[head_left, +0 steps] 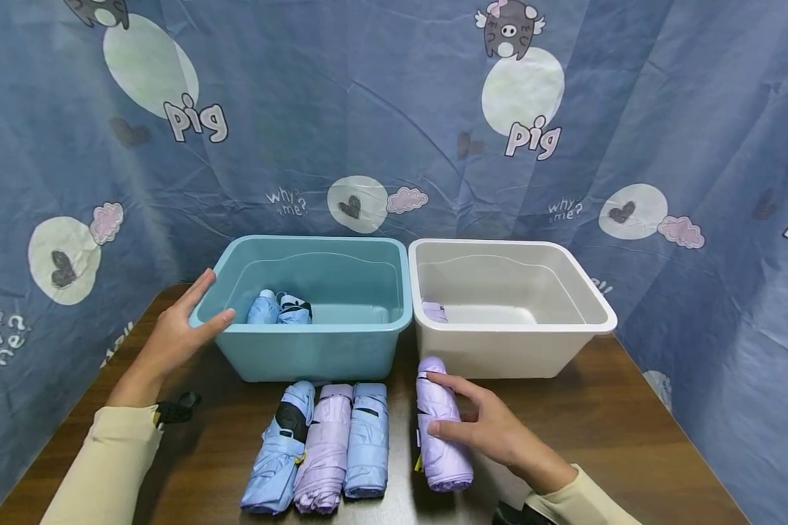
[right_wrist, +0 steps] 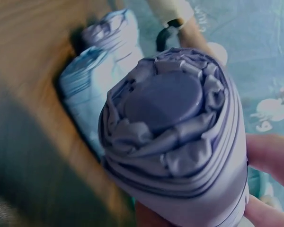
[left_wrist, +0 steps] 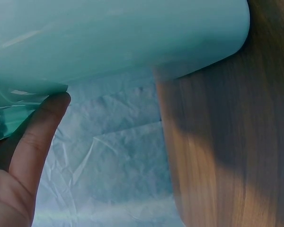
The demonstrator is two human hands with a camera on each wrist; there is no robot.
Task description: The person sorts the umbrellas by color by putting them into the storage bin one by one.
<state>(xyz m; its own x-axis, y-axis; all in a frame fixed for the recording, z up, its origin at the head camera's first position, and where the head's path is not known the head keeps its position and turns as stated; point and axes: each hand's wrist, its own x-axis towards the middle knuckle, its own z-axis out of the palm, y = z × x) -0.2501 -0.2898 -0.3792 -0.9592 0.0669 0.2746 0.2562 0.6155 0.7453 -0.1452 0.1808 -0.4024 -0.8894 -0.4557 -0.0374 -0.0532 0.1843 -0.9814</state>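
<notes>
Table (head_left: pixel 630 437) beneath; blue bin (head_left: pixel 302 354) and white bin (head_left: pixel 499 354) side by side toward its 12 o'clock edge. Three umbrellas (head_left: pixel 322 452) in a row at the blue bin's 6 o'clock. Left hand (head_left: pixel 177 332) at that bin's 9 o'clock rim, fingers straight, thumb apart. Right hand (head_left: pixel 492 430) clamped on the held umbrella (head_left: pixel 438 408) at the hand's 9 o'clock; long axis nearly 12 to 6, far end leaning slightly toward 11. From this umbrella, white bin at 1, blue at 10. Cannot tell whether lifted.

Draped nook — cloth (head_left: pixel 394 95) (pig-printed), table (head_left: pixel 604 423)
</notes>
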